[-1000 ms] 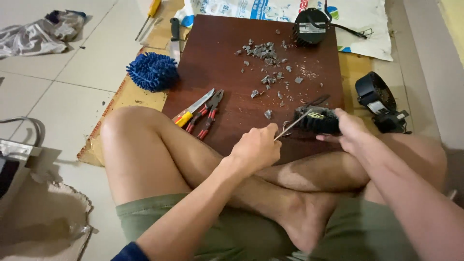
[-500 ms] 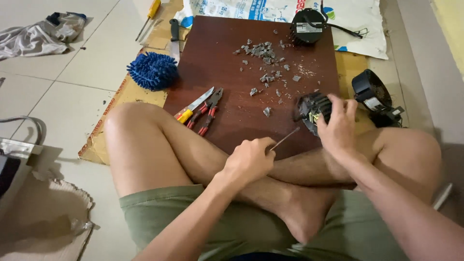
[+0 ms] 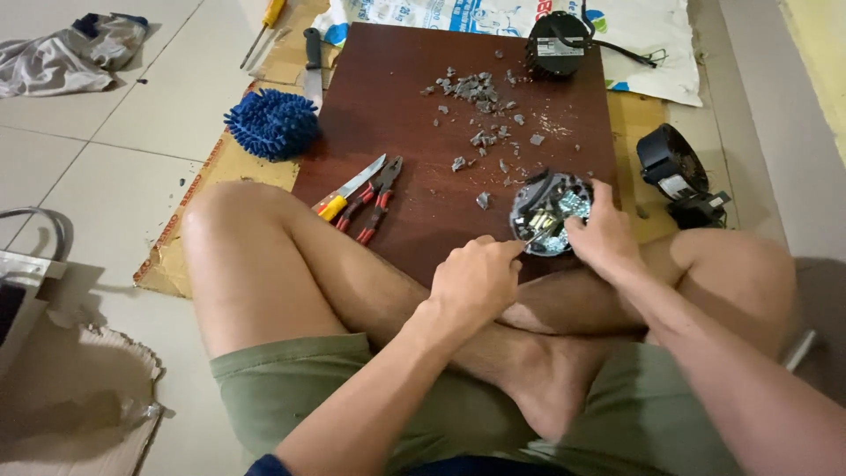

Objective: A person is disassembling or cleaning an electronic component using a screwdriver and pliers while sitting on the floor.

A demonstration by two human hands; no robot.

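- A person sits cross-legged on a tiled floor point(image 3: 106, 176), bent over a dark brown wooden board point(image 3: 414, 132) that serves as the work surface, laid on flattened cardboard point(image 3: 225, 167).
- The left hand point(image 3: 476, 282) is closed in a fist-like grip around a thin metal tool point(image 3: 533, 236), whose tip is pushed into a round black electrical unit point(image 3: 551, 211) at the board's near edge, just in front of the shins.
- The right hand point(image 3: 604, 234) steadies that unit from its right side, fingers curled over the rim and pressed against the housing.
- The unit's open face shows circuit parts and wiring inside; the work appears to be well under way rather than at its start, judging by the scatter of grey broken fragments point(image 3: 480, 106) spread across the middle and far part of the board.
- What remains cannot be read for certain, but material is still lodged in the housing where the tool point sits.
- Red-handled pliers point(image 3: 374, 198) and a yellow-handled cutter point(image 3: 348, 189) lie side by side on the board's left, untouched.
- A second round black unit point(image 3: 560, 40) rests at the board's far edge, and a third, similar one point(image 3: 674, 167) lies off the board to the right.
- A blue fluffy duster head point(image 3: 271, 122) sits at the board's left edge.
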